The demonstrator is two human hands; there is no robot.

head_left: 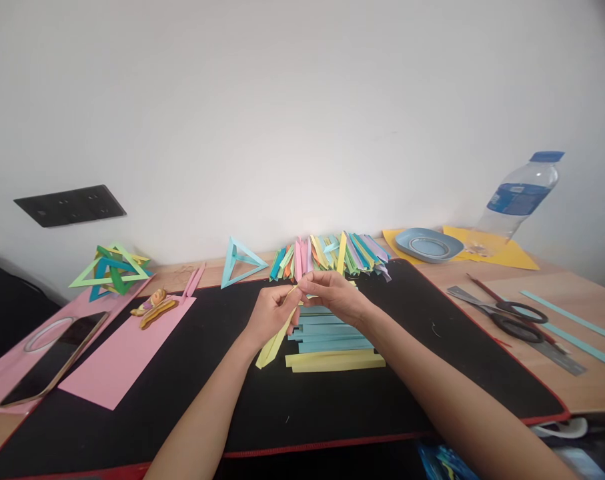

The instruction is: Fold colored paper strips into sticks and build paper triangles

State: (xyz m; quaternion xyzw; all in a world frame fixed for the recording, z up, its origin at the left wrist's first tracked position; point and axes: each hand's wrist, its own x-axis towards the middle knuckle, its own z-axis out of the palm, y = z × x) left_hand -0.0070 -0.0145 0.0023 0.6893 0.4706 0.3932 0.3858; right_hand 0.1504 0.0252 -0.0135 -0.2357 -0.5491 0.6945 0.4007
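Observation:
Over the black desk mat (202, 400), my left hand (272, 312) and my right hand (336, 295) meet, fingertips pinched together. Between them is a pale yellow paper strip (276, 343), creased lengthwise, its free end hanging down to the left. The pinched end is mostly hidden by the fingers. Right below lie several flat light-blue paper strips (332, 337), partly covered by my right hand. Nearest me on the mat are yellow paper strips (335, 361). Beyond my hands, a row of folded coloured paper strips (355, 255) lies along the wall.
A blue paper pyramid frame (232, 261) and interlocked paper triangles (113, 268) stand at the back. Pink paper (127, 353) and a phone (55, 360) lie left. Scissors (515, 319), a ruler (557, 357), a blue dish (429, 245) and a plastic bottle (519, 197) are right.

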